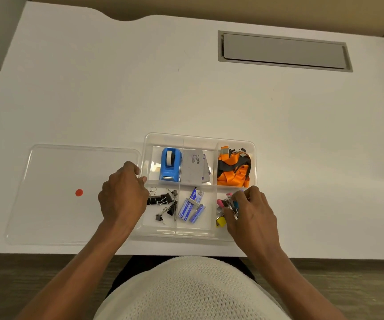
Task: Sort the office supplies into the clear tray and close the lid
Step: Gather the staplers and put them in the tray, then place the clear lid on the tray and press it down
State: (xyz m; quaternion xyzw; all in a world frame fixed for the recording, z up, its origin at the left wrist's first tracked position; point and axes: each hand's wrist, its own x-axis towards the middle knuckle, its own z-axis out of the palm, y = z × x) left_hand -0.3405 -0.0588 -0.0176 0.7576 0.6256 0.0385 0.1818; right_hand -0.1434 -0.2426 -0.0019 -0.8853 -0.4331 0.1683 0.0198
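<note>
Clear plastic six-compartment tray (235, 142), lower centre of frame, holds nearly all supplies. Right hand (252, 214) pinches coloured binder clips (229, 204) over its lower-right compartment; left hand (123, 192), curled and empty, rests at the tray's left edge. Flat transparent lid (54, 172) lies left on the tabletop (140, 88), not yet fitted.

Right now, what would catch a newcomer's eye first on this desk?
Probably the bright blue tape dispenser in the clear tray's far-left compartment, and the orange lanyard bundled in the far-right one. Next, the clear lid lying flat left of the tray, marked by a red dot.
</note>
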